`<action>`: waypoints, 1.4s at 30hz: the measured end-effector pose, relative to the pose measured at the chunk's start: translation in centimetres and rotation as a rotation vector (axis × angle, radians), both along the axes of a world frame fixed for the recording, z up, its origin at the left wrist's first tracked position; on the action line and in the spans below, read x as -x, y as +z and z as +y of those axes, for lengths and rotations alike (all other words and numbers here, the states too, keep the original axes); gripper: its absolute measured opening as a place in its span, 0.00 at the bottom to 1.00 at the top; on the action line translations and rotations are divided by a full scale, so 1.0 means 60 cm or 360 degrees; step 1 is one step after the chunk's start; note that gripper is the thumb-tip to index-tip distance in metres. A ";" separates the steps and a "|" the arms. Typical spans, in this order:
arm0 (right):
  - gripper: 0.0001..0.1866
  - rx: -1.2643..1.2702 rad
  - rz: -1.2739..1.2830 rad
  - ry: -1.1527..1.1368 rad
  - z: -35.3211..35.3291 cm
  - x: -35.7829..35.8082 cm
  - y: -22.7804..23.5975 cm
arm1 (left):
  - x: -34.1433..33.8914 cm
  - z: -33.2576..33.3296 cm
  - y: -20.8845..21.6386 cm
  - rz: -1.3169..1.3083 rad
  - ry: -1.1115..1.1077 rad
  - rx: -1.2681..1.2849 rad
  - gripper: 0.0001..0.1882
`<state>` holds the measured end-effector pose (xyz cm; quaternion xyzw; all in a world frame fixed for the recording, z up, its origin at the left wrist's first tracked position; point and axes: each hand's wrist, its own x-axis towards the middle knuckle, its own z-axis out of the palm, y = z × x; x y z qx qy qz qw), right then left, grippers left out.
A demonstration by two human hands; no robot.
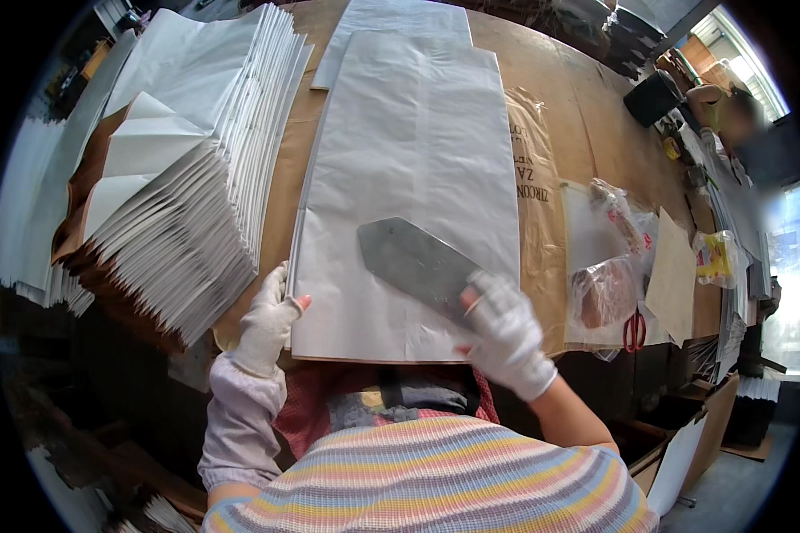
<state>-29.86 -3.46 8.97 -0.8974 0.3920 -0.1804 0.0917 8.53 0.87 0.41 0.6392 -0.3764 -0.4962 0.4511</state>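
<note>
A long white paper sack [418,133] lies flat in front of me on a small layered pile, its near end at the table's front edge. My left hand [271,324], in a white glove with bare fingertips, grips the pile's left edge near the close corner, thumb on top. In my right hand [507,333], gloved the same way and slightly blurred, is a flat grey metal scraper blade [413,262] with a pointed end. The blade lies slantwise over the sack, its tip toward the upper left. Whether it touches the paper I cannot tell.
A tall fanned stack of folded white sacks [187,178] stands at left. Brown printed wrapping [538,222] lies under the pile's right side. Farther right are clear plastic bags [609,289], red-handled scissors [634,331] and a beige sheet [674,280]. Another person [742,124] is at the far right.
</note>
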 end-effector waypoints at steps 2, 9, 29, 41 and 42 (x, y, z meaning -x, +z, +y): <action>0.47 -0.0012 0.0262 -0.0290 -0.023 0.033 -0.042 | 0.013 -0.016 0.023 -0.0241 -0.0101 -0.0237 0.38; 0.36 0.0145 0.0208 0.0076 -0.232 -0.040 -0.070 | 0.030 -0.048 0.081 -0.0662 -0.0181 -0.0445 0.39; 0.17 -0.0684 0.0202 -0.1208 -0.056 0.085 -0.066 | -0.016 -0.018 0.011 0.0023 -0.0239 -0.0283 0.19; 0.14 -0.0712 -0.0232 -0.1390 -0.081 0.072 -0.099 | 0.010 -0.068 0.019 -0.1825 -0.0619 0.0912 0.25; 0.14 -0.0695 -0.0248 -0.1395 -0.080 0.076 -0.101 | 0.013 -0.069 0.020 -0.1855 -0.0608 0.0947 0.24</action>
